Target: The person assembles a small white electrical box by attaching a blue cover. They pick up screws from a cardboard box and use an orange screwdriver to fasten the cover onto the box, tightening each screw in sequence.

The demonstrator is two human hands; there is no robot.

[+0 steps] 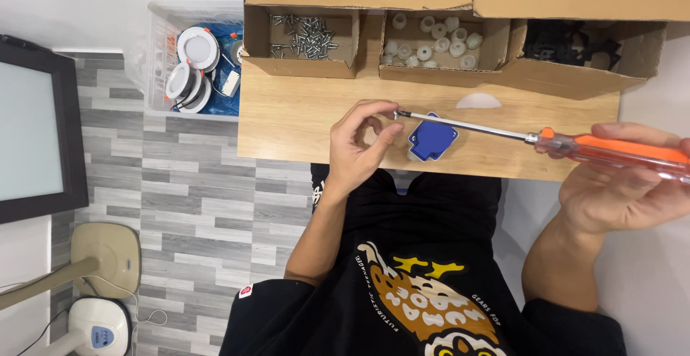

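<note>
Two hands are sharing one tool: I am holding a screwdriver (503, 134) level above the table (302, 122), its orange handle wrapped in my right hand (618, 183) out past the table's right edge, so the long steel shaft is reaching back across the near edge toward my left hand (359, 147). My left fingers (384, 134) are pinching in at the tip, thumb and forefinger closed around something too small to make out, probably a screw I am seating on the blade; the other fingers are curling loosely out of the way. My right fingers are clenched around the handle, keeping the shaft steady while the left does the fine work.

Just beneath the shaft, near the table's near edge, a blue plastic part (432, 139) is lying flat, close enough to be reached without shifting. A pale translucent disc (479, 101) is sitting a little behind it. Along the far edge three open cardboard boxes are lined up as bins: screws (305, 36) at the left, white plastic caps (431, 43) in the middle, black clips (568, 43) at the right.
</note>
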